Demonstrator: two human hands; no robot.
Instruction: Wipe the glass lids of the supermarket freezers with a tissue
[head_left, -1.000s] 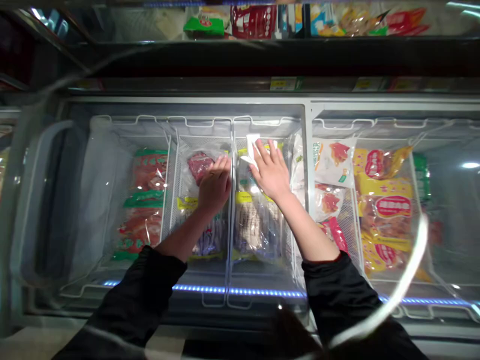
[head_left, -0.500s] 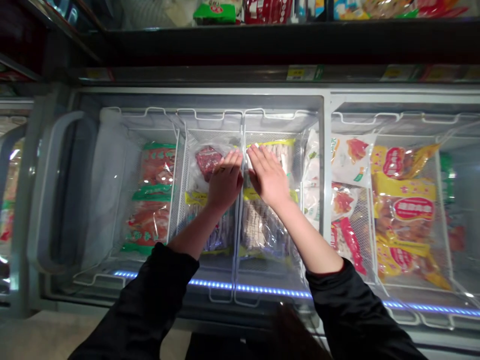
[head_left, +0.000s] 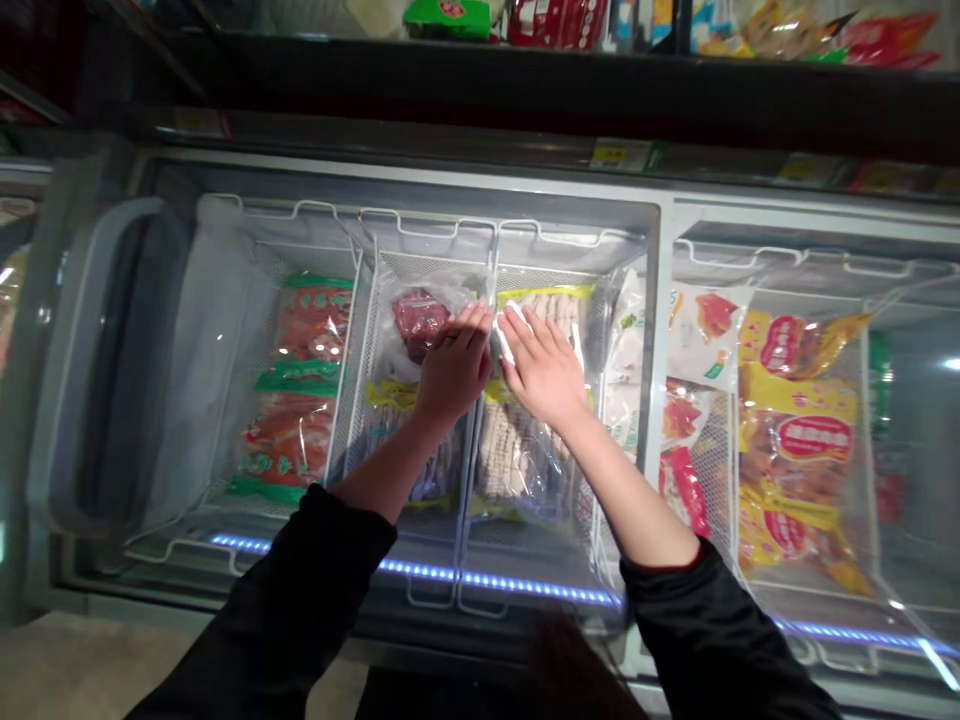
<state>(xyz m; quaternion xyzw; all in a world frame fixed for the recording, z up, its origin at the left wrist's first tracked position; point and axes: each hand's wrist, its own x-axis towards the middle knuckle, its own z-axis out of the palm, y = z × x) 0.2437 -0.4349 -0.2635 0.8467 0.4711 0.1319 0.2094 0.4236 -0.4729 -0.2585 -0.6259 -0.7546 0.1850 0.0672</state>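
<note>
A white wipe (cloth or paper, I can't tell from here) lies under the right hand, whose fingers are stretched flat and slightly spread. What shows of it is a strip along that hand's left edge, its length running roughly far to near. The left hand, fingers straight and pressed together, pinches nothing I can see; its tips sit just left of the strip, beside the red meat pack in the chest freezer. The right hand is nearer, covering the wipe.

Black sleeves, red edge at right cuff, ring on left hand
</note>
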